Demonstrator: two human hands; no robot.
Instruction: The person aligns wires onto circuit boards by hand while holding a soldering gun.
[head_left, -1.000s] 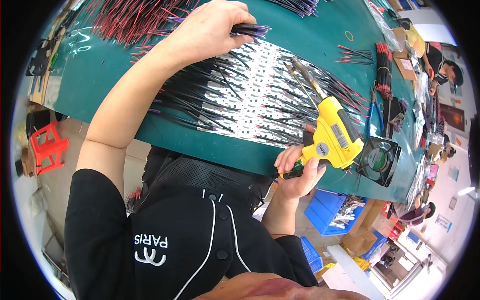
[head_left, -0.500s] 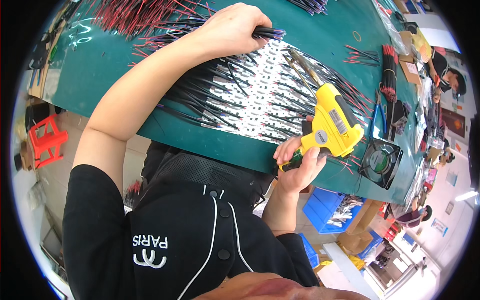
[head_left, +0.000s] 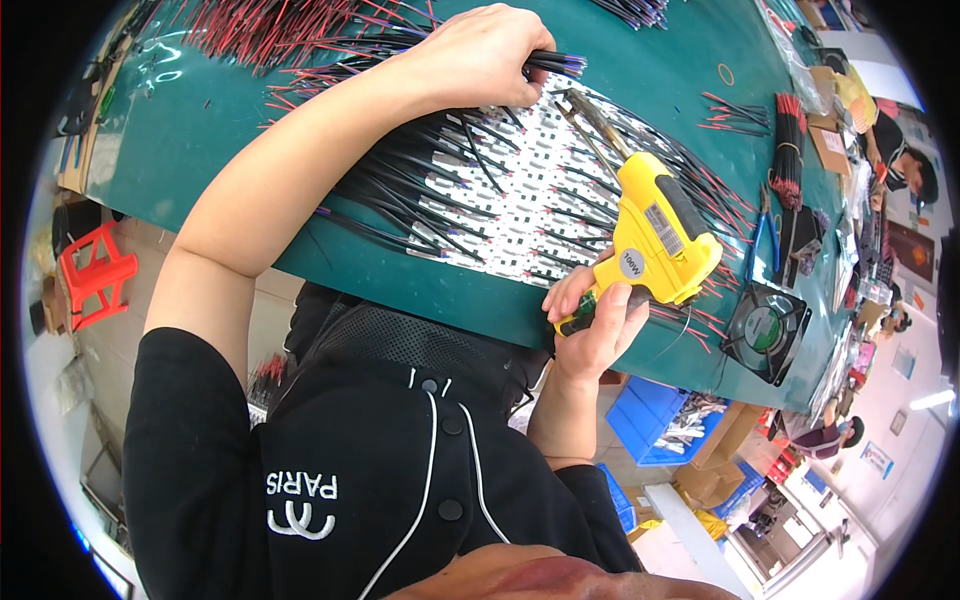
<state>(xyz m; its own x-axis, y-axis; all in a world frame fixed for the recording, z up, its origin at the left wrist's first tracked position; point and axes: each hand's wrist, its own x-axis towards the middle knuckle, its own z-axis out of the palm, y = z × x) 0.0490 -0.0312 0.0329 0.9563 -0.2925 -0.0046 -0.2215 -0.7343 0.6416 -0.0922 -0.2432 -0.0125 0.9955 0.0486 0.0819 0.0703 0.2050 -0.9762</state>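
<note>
My left hand (head_left: 492,58) is closed around a bundle of black wires (head_left: 556,64) with bluish tips, over the far end of the white circuit boards (head_left: 525,190). My right hand (head_left: 598,325) grips the handle of a yellow soldering gun (head_left: 655,235). The gun's metal tip points away from me and sits just right of the left hand's wires. Whether the tip touches a board, I cannot tell. Rows of black wires (head_left: 390,185) run out from both sides of the boards, many ending in red.
Red and black wires (head_left: 270,35) pile up at the far left of the green table (head_left: 160,170). Along the right lie a tied wire bundle (head_left: 788,150), blue-handled pliers (head_left: 765,235) and a small black fan (head_left: 765,332). A blue bin (head_left: 640,415) stands below the table edge.
The soldering gun has moved left, bringing its tip nearer to the wires in my left hand. My left hand still holds the bundle, having shifted slightly right in view.
</note>
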